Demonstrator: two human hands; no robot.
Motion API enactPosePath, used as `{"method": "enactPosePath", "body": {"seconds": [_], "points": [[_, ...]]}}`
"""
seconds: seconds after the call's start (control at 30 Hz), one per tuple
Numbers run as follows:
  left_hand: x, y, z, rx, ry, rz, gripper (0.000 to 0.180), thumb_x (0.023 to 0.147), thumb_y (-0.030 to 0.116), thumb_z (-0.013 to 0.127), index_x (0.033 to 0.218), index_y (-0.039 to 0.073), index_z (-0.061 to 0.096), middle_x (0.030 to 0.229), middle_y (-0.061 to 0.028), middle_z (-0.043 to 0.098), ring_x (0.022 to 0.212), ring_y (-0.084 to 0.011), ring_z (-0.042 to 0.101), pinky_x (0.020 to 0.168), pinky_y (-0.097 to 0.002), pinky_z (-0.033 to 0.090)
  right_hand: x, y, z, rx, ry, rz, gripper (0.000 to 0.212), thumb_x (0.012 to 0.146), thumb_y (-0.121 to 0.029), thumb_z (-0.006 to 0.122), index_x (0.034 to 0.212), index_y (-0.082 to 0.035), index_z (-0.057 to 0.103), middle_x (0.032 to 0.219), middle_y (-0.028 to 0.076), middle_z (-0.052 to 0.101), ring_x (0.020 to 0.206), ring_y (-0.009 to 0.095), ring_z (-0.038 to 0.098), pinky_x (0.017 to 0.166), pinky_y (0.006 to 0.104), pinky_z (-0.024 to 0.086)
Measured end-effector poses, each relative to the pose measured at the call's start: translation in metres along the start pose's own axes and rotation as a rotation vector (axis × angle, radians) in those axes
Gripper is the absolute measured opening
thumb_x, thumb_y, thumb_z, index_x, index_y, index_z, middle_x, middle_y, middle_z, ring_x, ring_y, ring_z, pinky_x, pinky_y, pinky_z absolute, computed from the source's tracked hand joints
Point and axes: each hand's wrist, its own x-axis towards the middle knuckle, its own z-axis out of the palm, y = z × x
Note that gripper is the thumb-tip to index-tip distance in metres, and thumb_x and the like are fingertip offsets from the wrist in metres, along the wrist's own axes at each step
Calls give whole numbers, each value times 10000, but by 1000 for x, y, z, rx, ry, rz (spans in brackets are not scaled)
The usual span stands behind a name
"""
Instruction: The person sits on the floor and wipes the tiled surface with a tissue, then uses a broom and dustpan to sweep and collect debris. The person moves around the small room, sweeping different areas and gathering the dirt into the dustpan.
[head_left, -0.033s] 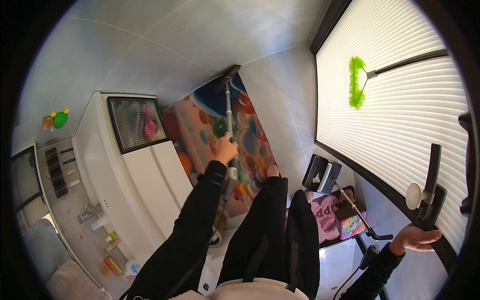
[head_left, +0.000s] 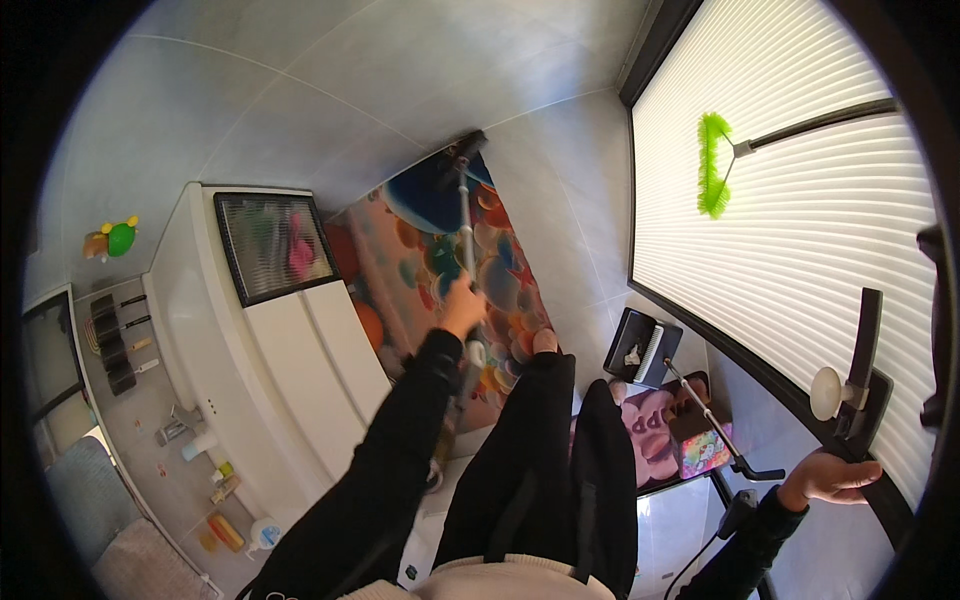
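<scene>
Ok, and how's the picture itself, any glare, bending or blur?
Head view: the white ribbed panel looks brightest, close to glaring; head view: the gray tiled wall shows curved seams; head view: the left hand and pole seem slightly blurred.

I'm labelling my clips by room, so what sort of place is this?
Probably a bathroom or washroom, though I can't be certain. What points to it: a tap beside a white cabinet, the ribbed, light-filled door, and grey wall tiles.
</scene>
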Motion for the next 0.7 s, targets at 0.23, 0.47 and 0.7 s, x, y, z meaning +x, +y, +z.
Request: {"method": "enactPosePath", "body": {"seconds": [0.23,0.47,0.7], "points": [[-167,-9,29,-285,-321,-267,639,847,73,556,1443,83,326,734,-119,589,489,-189,563,456,-320,457,-5,-8,-1,-169,13,70,578,976,-468,440,786,64,566,699,73,563,578,130,520,521,249,473],[-113,66,0,-129,-216,-20,580,874,92,542,1415,14,348,687,-103,552,479,-133,527,448,-311,448,-10,-1,-10,-265,25,9,546,977,-450,443,964,78,581,778,108,581,641,140,513,540,272,466],[109,138,93,-98,-170,194,333,802,87,544,1092,-44,446,737,-204,605,603,-350,616,558,-448,491,-9,-5,-10,-606,-12,-207,616,980,-512,373,802,35,595,697,65,578,538,132,486,480,280,427]]}}
